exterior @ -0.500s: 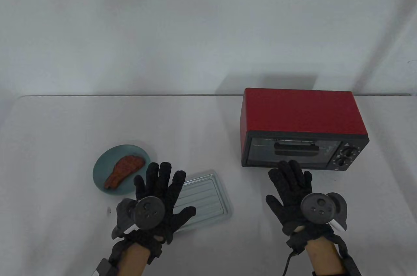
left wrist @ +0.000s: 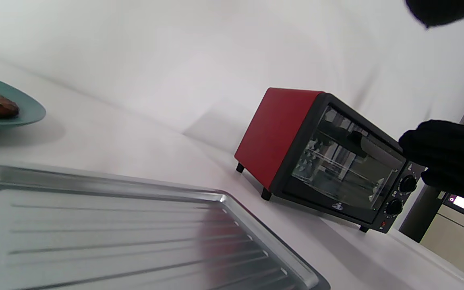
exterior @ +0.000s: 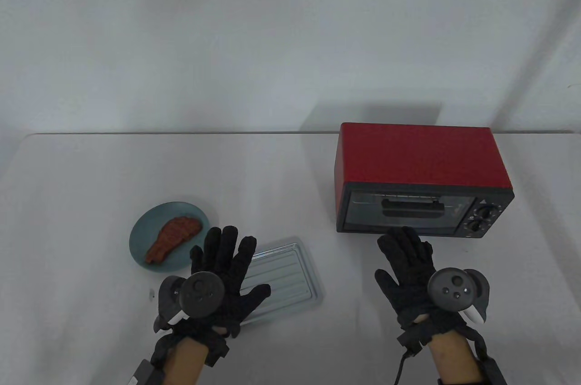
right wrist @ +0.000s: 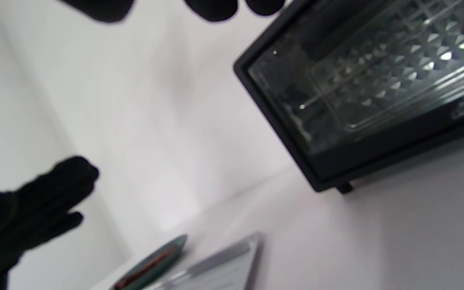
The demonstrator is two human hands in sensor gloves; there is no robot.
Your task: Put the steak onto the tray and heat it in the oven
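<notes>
The steak (exterior: 173,239) is lying on the teal plate (exterior: 140,235), beside the empty tray (exterior: 313,283). Both hands are hovering open, gripping nothing. Likely soft, light, possibly slippery: pinch its thicker end.

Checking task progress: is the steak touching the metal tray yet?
Apart. Table view shows the steak on the teal plate, with the tray separate beside it.

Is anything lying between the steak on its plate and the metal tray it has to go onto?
Nothing visible does. The steak lies on the plate beside the tray, with bare table around them. Only the left hand hovers open above the tray's near left part, holding nothing.
</notes>
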